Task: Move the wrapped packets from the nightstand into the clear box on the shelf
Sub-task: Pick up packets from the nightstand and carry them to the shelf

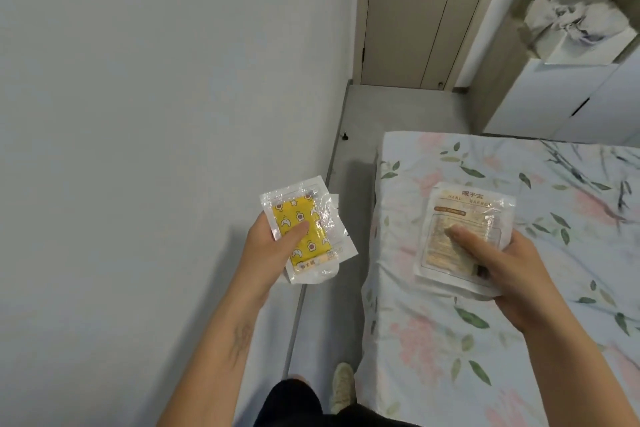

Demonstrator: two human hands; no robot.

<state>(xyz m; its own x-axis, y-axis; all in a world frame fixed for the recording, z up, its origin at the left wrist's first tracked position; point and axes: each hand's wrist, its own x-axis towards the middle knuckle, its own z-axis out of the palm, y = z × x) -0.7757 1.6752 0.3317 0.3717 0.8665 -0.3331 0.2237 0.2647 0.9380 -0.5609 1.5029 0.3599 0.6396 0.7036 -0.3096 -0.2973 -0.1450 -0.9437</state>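
My left hand [273, 248] grips a small stack of clear-wrapped packets [304, 218]; the top one shows a yellow printed pad, and my thumb lies across it. My right hand [509, 274] holds another stack of wrapped packets [460, 211] with a beige pad and printed lettering, thumb pressed on top. Both stacks are held in the air, the left one over the floor gap beside the wall, the right one over the bed. Neither the nightstand nor the clear box on the shelf is in view.
A bed with a floral sheet [519, 340] fills the right side. A narrow grey floor strip [353, 149] runs between the bed and the white wall toward a closed door [415, 10]. A white cabinet [561, 104] with a tissue box [575, 28] stands at the far right.
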